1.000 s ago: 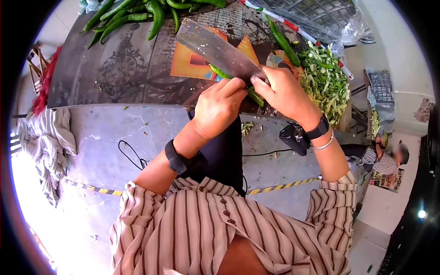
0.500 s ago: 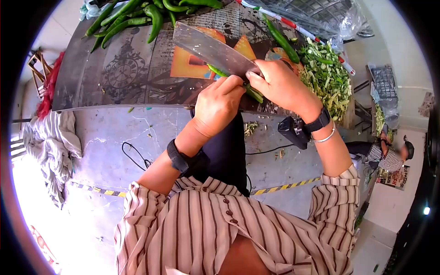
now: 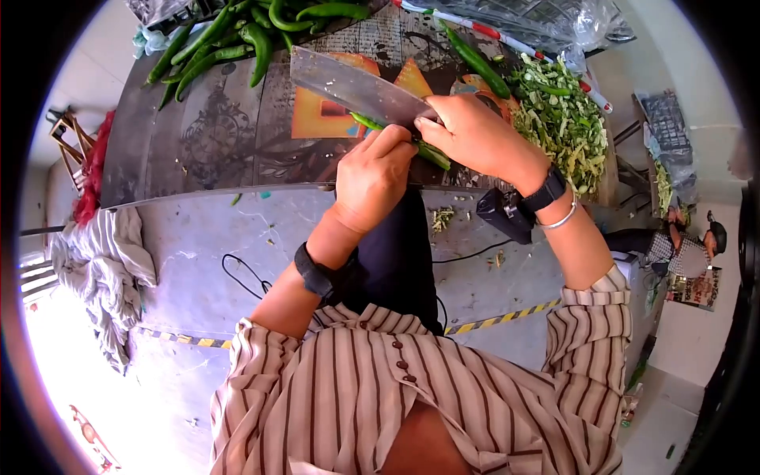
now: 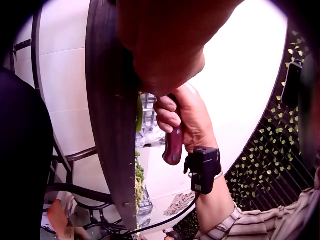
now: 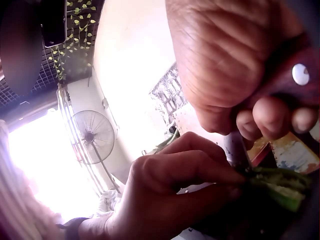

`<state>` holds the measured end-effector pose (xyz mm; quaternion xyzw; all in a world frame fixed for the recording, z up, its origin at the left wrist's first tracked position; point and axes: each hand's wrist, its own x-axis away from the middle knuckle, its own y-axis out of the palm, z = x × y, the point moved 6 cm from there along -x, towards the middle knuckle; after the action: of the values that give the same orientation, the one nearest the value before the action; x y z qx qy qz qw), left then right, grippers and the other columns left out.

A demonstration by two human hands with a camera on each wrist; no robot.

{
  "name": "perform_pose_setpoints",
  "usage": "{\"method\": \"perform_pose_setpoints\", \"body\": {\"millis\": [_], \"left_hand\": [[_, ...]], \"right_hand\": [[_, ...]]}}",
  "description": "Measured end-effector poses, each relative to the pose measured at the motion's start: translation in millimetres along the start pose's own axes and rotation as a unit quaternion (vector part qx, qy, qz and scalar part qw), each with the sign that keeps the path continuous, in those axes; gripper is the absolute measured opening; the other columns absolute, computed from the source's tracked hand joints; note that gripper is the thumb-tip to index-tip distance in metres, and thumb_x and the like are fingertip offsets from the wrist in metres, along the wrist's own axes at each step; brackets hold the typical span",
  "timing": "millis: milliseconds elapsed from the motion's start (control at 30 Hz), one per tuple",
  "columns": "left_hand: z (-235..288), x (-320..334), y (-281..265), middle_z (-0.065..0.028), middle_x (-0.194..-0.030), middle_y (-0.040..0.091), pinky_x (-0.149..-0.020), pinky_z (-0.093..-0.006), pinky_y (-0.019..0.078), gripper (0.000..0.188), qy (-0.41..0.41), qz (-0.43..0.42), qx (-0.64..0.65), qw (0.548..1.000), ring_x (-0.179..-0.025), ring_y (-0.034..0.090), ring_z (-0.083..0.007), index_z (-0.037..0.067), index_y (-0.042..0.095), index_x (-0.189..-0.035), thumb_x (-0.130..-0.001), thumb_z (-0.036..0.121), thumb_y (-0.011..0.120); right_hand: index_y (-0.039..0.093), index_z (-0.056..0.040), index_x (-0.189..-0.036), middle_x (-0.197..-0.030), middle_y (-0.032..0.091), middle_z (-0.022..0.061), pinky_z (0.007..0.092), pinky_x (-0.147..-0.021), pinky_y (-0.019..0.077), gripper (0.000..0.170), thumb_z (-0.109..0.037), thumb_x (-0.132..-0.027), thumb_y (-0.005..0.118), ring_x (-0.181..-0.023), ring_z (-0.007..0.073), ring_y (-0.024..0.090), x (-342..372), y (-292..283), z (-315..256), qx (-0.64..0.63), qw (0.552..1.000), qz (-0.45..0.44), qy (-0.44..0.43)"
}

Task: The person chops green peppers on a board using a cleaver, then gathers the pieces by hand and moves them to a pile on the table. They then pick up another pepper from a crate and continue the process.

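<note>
My right hand [image 3: 479, 138] grips a broad-bladed kitchen knife [image 3: 356, 85], its blade slanting up and left over the table. In the left wrist view, its dark red handle [image 4: 174, 142] shows in the curled fingers. A green chili pepper [image 3: 434, 156] lies under the blade near the table's front edge, split open in the right wrist view, with pale flesh showing. My left hand [image 3: 372, 178] pinches this pepper between thumb and fingers, close beside the blade. The knuckles hide the pepper's middle.
Whole green chili peppers [image 3: 257, 47] are heaped at the back left of the table [image 3: 150, 150]. Another long pepper [image 3: 475, 63] lies right of the knife, beside a pile of chopped pepper [image 3: 558, 131]. A red-and-white strip [image 3: 487, 30] runs behind. Another person [image 3: 687, 253] is at far right.
The head view has shifted slightly. Both hands keep their hold on knife and pepper, and the blade has moved a little left and nearer over the table.
</note>
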<state>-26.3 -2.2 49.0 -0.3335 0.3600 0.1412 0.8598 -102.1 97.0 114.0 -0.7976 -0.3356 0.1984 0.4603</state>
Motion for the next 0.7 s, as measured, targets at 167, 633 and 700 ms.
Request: {"method": "perform_pose_setpoints", "body": {"millis": [167,633,700], "left_hand": [[2,-2,0,-0.0020,-0.091,0.062,-0.068,-0.0335,0.0526,0.014,-0.007,0.002,-0.001,1.000,-0.080,0.064,-0.0244,0.008,0.068,-0.085,-0.074,0.001,0.072],[2,-3,6,-0.0019,-0.091,0.062,-0.069,-0.0336,0.0534,0.013,-0.002,-0.014,0.002,1.000,-0.081,0.064,-0.0236,0.008,0.067,-0.084,-0.074,0.002,0.071],[1,-4,5,-0.0015,-0.091,0.062,-0.069,-0.0334,0.0533,0.013,-0.008,-0.012,-0.008,1.000,-0.081,0.064,-0.0237,0.008,0.067,-0.084,-0.074,0.001,0.071]], "right_hand": [[0.053,0.0080,-0.081,-0.072,0.055,0.0296,0.0469,-0.061,0.0445,0.027,-0.018,-0.088,0.056,-0.068,0.0458,0.057,3,-1,3,0.018,1.000,0.002,-0.014],[0.054,0.0084,-0.082,-0.069,0.054,0.0279,0.0446,-0.059,0.0431,0.028,-0.018,-0.089,0.059,-0.063,0.0436,0.054,8,-7,6,0.030,0.999,-0.030,0.017],[0.054,0.0090,-0.082,-0.068,0.054,0.0276,0.0452,-0.059,0.0437,0.026,-0.016,-0.088,0.057,-0.063,0.0439,0.055,2,-4,9,0.024,0.999,-0.040,0.023]]}}
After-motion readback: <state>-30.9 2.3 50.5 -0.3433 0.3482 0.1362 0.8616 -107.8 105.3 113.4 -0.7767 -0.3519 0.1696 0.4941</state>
